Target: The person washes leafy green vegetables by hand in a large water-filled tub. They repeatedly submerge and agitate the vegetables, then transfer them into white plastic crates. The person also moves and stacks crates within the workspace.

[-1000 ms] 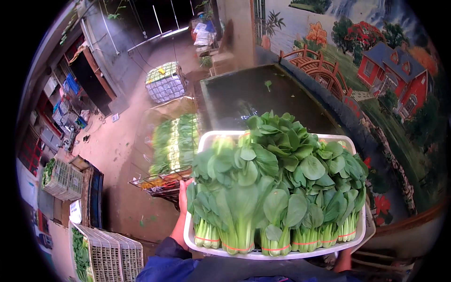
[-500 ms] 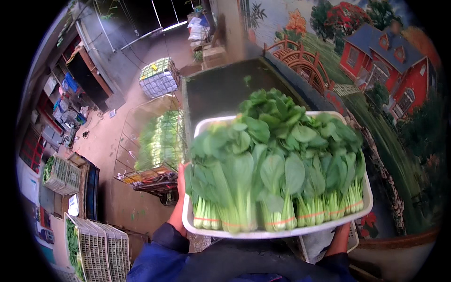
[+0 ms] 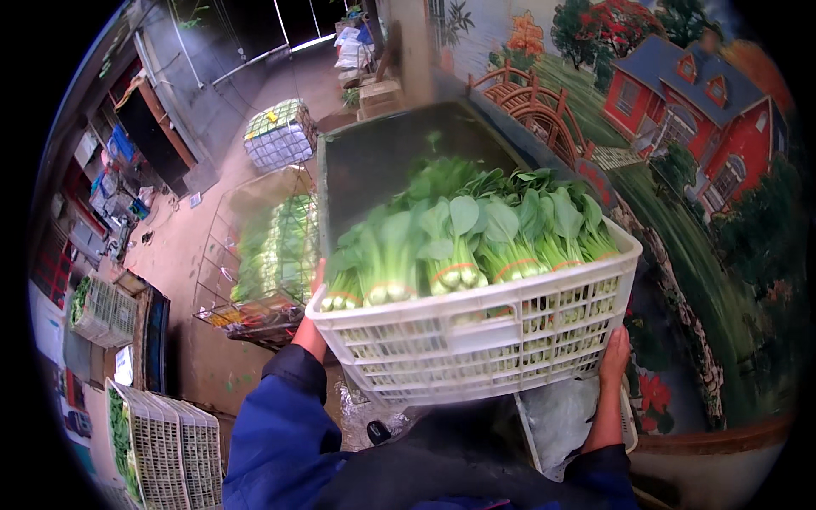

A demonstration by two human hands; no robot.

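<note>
A white plastic crate (image 3: 476, 344) with slotted walls is held up in front of me, tipped forward so its near wall faces me. Bundles of bok choy (image 3: 459, 238) fill it, white stem ends toward me, with orange bands round them. At the crate's left end, my left hand (image 3: 313, 327) grips it, the fingers mostly hidden. My right hand (image 3: 614, 361) holds the lower right corner, fingers pressed against the side. The far part of the crate hangs over a tank of dark water (image 3: 374, 166), where a bit of green floats.
Left of the tank stands a wire cart (image 3: 246, 263) with greens, and beyond it a wrapped bale-like load (image 3: 280, 134). More slotted crates (image 3: 174, 450) of greens stand at the lower left. Another pale crate (image 3: 565, 425) sits below my right arm. A painted wall (image 3: 671, 195) borders the right side.
The crate has tilted forward, its far side dropping toward the tank and its near wall coming into sight. Both hands still hold it.
</note>
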